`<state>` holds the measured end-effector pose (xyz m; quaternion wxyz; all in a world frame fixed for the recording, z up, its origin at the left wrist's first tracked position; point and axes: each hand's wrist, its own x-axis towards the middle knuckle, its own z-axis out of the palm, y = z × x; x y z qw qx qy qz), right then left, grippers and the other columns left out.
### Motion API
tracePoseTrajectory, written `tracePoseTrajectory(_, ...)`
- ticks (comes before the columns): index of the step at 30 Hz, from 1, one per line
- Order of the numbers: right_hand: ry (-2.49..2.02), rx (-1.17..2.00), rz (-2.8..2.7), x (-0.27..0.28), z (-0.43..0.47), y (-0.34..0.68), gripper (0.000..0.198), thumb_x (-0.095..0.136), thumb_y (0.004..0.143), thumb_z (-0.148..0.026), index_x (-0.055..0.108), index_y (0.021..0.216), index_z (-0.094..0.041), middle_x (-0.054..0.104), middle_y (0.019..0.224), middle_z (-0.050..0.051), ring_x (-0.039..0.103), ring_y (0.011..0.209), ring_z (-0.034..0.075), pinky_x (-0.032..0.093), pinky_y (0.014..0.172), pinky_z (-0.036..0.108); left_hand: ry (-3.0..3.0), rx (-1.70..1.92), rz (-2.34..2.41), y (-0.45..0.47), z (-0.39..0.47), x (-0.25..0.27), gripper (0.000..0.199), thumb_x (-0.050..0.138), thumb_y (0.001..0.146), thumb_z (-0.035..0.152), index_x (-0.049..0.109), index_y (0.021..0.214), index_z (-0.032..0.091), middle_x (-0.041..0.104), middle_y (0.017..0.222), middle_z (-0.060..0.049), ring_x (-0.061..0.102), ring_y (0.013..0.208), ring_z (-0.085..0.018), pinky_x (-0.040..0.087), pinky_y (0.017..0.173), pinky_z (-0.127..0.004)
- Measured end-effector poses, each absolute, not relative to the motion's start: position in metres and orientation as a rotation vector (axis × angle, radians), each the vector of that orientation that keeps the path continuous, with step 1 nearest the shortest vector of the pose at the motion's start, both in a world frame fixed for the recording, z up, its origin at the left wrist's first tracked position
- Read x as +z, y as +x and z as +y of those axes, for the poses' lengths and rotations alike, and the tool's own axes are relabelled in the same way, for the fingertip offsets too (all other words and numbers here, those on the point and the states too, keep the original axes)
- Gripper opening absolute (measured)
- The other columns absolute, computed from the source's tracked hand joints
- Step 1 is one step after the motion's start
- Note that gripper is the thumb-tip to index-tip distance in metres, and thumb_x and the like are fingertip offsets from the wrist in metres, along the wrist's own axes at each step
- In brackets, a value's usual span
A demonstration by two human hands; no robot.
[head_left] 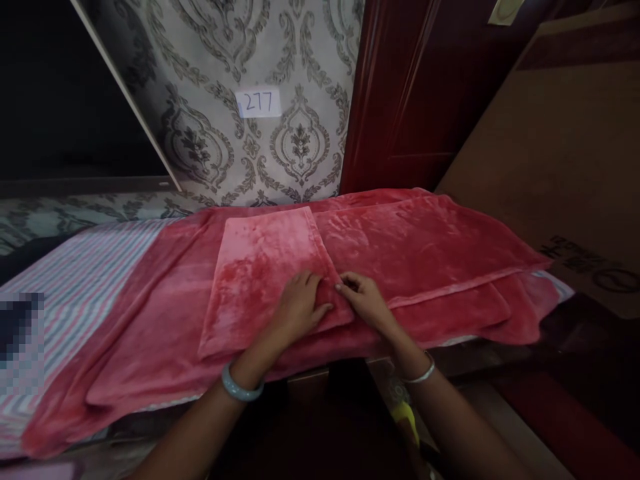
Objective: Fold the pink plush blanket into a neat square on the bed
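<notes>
A pink-red plush blanket (410,247) lies spread out in layers, and its left part is folded over into a flat, lighter panel (260,253). My left hand (300,303) rests palm down on this panel, its fingers stretched out and the thumb apart. Just to the right, my right hand (366,300) pinches the panel's right edge between thumb and fingers. Both hands are close together near the panel's front right corner. Under the panel, the blanket runs on to the left and right in wrinkled layers.
A striped cloth (95,260) lies under the blanket on the left. Behind stand a patterned wall with a paper label (259,103) reading 277, a dark screen (75,93) and a dark red door (400,100). A large cardboard box (560,153) leans at the right.
</notes>
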<state>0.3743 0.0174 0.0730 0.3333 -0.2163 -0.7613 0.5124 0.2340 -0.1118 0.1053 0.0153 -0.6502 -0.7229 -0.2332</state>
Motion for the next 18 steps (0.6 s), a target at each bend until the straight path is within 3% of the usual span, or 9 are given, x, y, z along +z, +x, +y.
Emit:
tracePoseTrajectory(5, -0.517, 1.348, -1.944, 0.092, 0.024, 0.364, 0.022, 0.066, 0.075, -0.042, 0.069, 0.078, -0.02, 0.064, 0.073, 0.0, 0.056, 0.071, 0.017, 0.044, 0.067, 0.029, -1.945, -0.718, -2.273, 0.229, -0.107, 0.111, 0.022, 0.068, 0.089, 0.03, 0.061, 0.106, 0.017, 0.064, 0.107, -0.01, 0.06, 0.103, -0.028, 0.051, 0.09, -0.044)
tracePoseTrajectory(8, -0.508, 1.367, -1.961, 0.098, 0.027, 0.358, 0.022, 0.064, 0.077, -0.043, 0.066, 0.076, -0.02, 0.061, 0.069, -0.002, 0.054, 0.066, 0.016, 0.043, 0.062, 0.028, -1.953, -0.68, -2.278, 0.225, -0.102, 0.118, 0.006, 0.06, 0.093, 0.023, 0.06, 0.095, 0.018, 0.065, 0.1, -0.009, 0.061, 0.098, -0.026, 0.051, 0.086, -0.041)
tracePoseTrajectory(10, -0.482, 1.36, -1.963, 0.1, 0.027, 0.355, 0.022, 0.063, 0.078, -0.043, 0.066, 0.078, -0.021, 0.062, 0.07, -0.001, 0.056, 0.067, 0.016, 0.045, 0.064, 0.028, -1.955, -0.663, -2.271, 0.221, -0.099, 0.126, 0.005, 0.055, 0.094, 0.02, 0.06, 0.093, 0.018, 0.065, 0.098, -0.009, 0.062, 0.095, -0.025, 0.05, 0.085, -0.039)
tracePoseTrajectory(13, -0.488, 1.263, -1.905, 0.1, 0.025, 0.355, 0.027, 0.063, 0.079, -0.04, 0.068, 0.096, -0.02, 0.07, 0.088, 0.004, 0.061, 0.077, 0.019, 0.049, 0.07, 0.031, -1.896, -0.644, -2.25, 0.214, -0.095, 0.139, 0.007, 0.052, 0.095, 0.018, 0.06, 0.094, 0.018, 0.064, 0.096, -0.009, 0.062, 0.093, -0.024, 0.049, 0.082, -0.037)
tracePoseTrajectory(18, -0.541, 1.016, -1.944, 0.098, 0.021, 0.363, 0.064, 0.065, 0.081, -0.032, 0.051, 0.142, -0.023, 0.065, 0.127, 0.013, 0.064, 0.086, 0.022, 0.054, 0.074, 0.036, -1.861, -0.564, -2.183, 0.205, -0.095, 0.156, 0.011, 0.049, 0.098, 0.021, 0.059, 0.097, 0.018, 0.064, 0.096, -0.009, 0.062, 0.09, -0.023, 0.048, 0.08, -0.035)
